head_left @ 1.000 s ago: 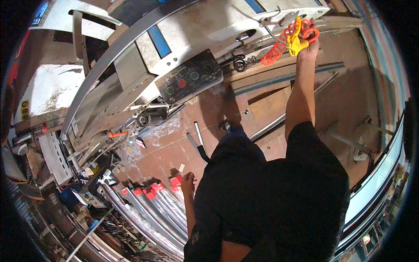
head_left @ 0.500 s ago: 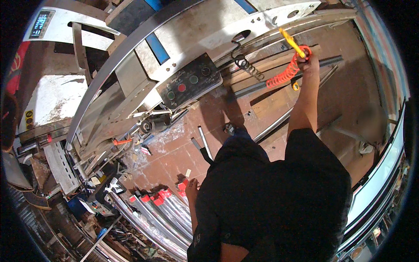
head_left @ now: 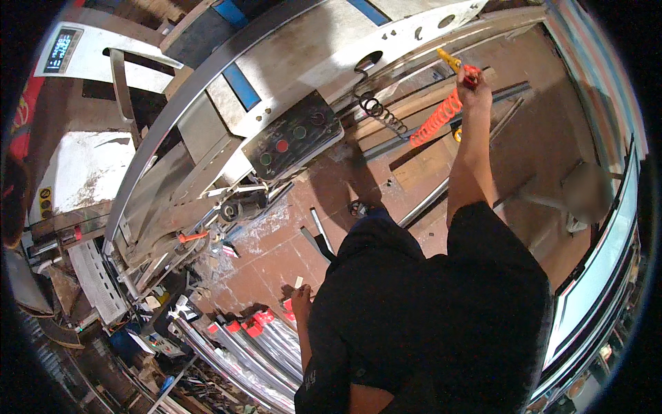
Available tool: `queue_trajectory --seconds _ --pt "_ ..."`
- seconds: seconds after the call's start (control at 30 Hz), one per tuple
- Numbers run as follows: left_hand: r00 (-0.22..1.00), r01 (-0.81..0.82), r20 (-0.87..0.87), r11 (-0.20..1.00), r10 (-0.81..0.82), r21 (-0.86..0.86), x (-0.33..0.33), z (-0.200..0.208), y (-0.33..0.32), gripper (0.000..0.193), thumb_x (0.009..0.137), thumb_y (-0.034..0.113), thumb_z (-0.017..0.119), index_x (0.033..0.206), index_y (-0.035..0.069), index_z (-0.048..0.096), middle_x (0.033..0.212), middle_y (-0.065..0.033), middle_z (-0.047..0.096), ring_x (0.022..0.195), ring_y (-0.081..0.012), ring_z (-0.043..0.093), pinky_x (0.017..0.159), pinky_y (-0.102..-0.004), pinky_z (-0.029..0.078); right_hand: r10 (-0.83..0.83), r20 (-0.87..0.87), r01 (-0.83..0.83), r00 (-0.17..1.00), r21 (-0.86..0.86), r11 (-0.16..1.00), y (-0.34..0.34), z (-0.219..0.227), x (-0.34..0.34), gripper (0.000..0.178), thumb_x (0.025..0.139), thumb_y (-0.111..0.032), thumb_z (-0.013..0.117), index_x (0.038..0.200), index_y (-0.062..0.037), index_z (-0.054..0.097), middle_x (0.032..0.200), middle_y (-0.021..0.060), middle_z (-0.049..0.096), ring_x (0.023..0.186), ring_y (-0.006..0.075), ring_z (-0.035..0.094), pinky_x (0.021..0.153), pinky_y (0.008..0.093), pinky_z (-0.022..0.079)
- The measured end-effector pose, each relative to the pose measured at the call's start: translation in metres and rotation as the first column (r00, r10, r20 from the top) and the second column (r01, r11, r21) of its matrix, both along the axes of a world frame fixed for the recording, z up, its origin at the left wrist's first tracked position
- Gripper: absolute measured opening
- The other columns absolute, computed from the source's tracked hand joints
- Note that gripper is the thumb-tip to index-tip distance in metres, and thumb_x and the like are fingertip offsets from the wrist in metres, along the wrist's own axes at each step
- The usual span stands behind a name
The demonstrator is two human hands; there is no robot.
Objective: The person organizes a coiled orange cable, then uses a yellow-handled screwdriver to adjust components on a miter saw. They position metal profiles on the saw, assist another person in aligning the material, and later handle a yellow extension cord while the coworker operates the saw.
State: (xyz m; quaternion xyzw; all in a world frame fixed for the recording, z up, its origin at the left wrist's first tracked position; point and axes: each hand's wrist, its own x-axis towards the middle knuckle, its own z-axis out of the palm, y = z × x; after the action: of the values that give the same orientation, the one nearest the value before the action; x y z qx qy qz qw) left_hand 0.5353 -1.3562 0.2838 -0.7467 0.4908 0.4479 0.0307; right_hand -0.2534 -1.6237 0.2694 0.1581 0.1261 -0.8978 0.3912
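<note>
At the upper right, my right hand [head_left: 474,95] is closed around a yellow air blow gun [head_left: 449,59], its tip pointing away toward the machine's edge. An orange-red coiled air hose [head_left: 436,121] hangs from that hand and continues into a black coiled hose [head_left: 379,110] near a hole in the white machine panel [head_left: 296,58]. My left hand [head_left: 301,303] hangs low at my side beside the red end caps [head_left: 256,323] of several wrapped metal profiles [head_left: 252,359]. Its fingers look loosely apart, with nothing visible in them. A small pale piece [head_left: 298,281] shows just past its fingertips.
A black control panel [head_left: 293,138] with coloured buttons projects from the machine ahead. Wooden boards [head_left: 427,162] and metal bars lie on the tiled floor [head_left: 265,259]. An orange-handled tool [head_left: 192,237] lies by the machine at left. Glass-like panels [head_left: 596,276] stand along the right.
The whole view has shifted slightly. My right hand has turned the air blow gun, so less of it shows, and the coiled hose has swung with it. My left hand stays low.
</note>
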Motion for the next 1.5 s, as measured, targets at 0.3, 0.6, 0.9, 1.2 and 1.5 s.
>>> queue_trajectory --seconds 0.3,0.6,0.9,1.2,1.5 --pt "0.901 -0.366 -0.254 0.931 0.352 -0.006 0.005 -0.01 0.006 0.04 0.099 0.034 0.067 0.113 -0.003 0.07 0.095 -0.0104 0.073 0.079 -0.0174 0.068 0.074 -0.03 0.054 -0.071 -0.466 0.234 0.882 0.302 0.924 -0.056 0.08 0.059 0.035 0.101 -0.002 0.044 0.136 -0.0021 0.044 0.104 0.0155 0.058 0.085 0.0313 0.063 0.079 0.052 0.062" --pt "0.901 -0.327 -0.283 0.943 0.329 0.055 0.032 -0.079 0.038 0.037 0.1 0.032 0.066 0.114 -0.003 0.07 0.09 -0.0057 0.07 0.075 -0.0118 0.061 0.069 -0.0271 0.05 -0.147 -0.343 0.222 0.928 0.188 0.957 -0.064 0.062 0.133 0.045 0.103 -0.009 0.04 0.147 -0.0029 0.031 0.092 0.0128 0.055 0.077 0.026 0.061 0.084 0.0529 0.062" --pt "0.965 -0.207 -0.176 0.977 0.195 -0.052 0.02 -0.036 0.037 0.04 0.101 0.035 0.063 0.116 -0.002 0.069 0.093 -0.0081 0.07 0.083 -0.0158 0.066 0.074 -0.0298 0.053 -0.353 -0.135 0.361 0.926 0.039 0.932 -0.071 0.06 0.155 0.046 0.094 -0.007 0.05 0.14 -0.0073 0.043 0.107 0.0127 0.058 0.083 0.029 0.063 0.091 0.0549 0.06" --pt "0.96 -0.259 -0.123 0.964 0.25 -0.058 0.02 -0.053 0.059 0.046 0.098 0.038 0.066 0.118 -0.003 0.069 0.094 -0.0116 0.075 0.084 -0.0182 0.07 0.074 -0.0318 0.055 -0.304 -0.325 0.348 0.896 0.085 0.934 -0.049 0.056 0.169 0.047 0.095 -0.02 0.052 0.142 -0.0168 0.045 0.133 0.0139 0.055 0.112 0.0345 0.062 0.093 0.0587 0.056" --pt "0.979 -0.094 -0.199 0.976 0.054 -0.196 0.026 -0.039 0.045 0.039 0.097 0.036 0.067 0.116 0.001 0.069 0.094 -0.0094 0.072 0.084 -0.0163 0.068 0.074 -0.03 0.055 -0.272 -0.342 0.352 0.899 0.199 0.914 -0.039 0.052 0.171 0.039 0.102 -0.031 0.054 0.136 -0.0138 0.048 0.128 0.0143 0.057 0.112 0.0383 0.06 0.088 0.0581 0.058"
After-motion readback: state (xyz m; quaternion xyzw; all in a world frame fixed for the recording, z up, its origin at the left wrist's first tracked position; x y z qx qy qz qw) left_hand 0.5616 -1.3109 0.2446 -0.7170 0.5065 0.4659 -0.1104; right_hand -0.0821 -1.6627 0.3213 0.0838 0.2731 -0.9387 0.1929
